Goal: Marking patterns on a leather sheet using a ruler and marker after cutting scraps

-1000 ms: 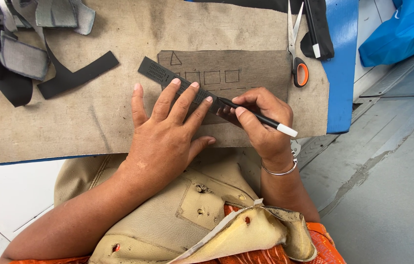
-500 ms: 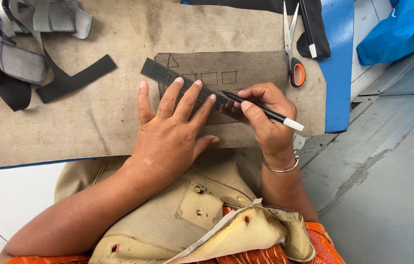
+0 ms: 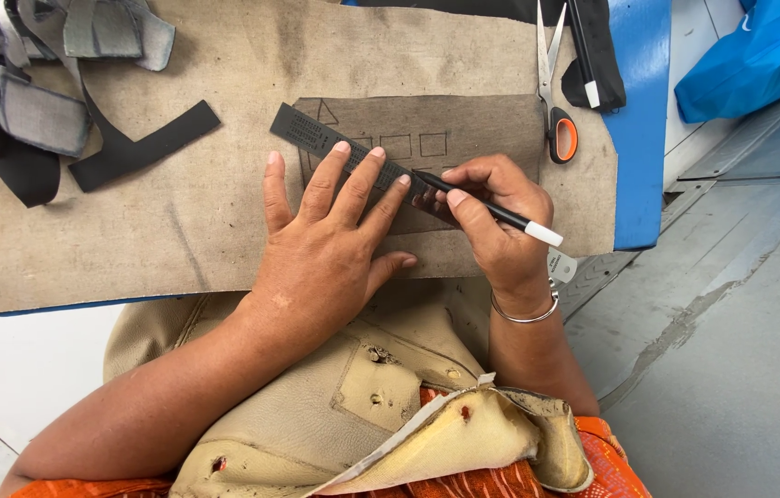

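My left hand (image 3: pixel 330 244) lies flat with fingers spread, pressing a black ruler (image 3: pixel 307 134) onto a tan rectangular piece of fabric (image 3: pixel 482 120) marked with drawn squares and a triangle. My right hand (image 3: pixel 491 217) grips a black pen with a white end (image 3: pixel 524 221), its tip against the ruler's edge near my left fingertips. A silver bangle sits on my right wrist. The fabric piece rests on a larger stained tan cloth (image 3: pixel 178 212).
Scissors with an orange handle (image 3: pixel 556 92) lie at the upper right beside a black strap. Grey and black straps (image 3: pixel 40 101) are heaped at the upper left. A blue board edge (image 3: pixel 639 138) shows on the right. A beige torn cushion cover (image 3: pixel 344 406) lies on my lap.
The pen tip has slid left along the ruler's edge, closer to my left fingertips. My left hand stays pressed on the ruler.
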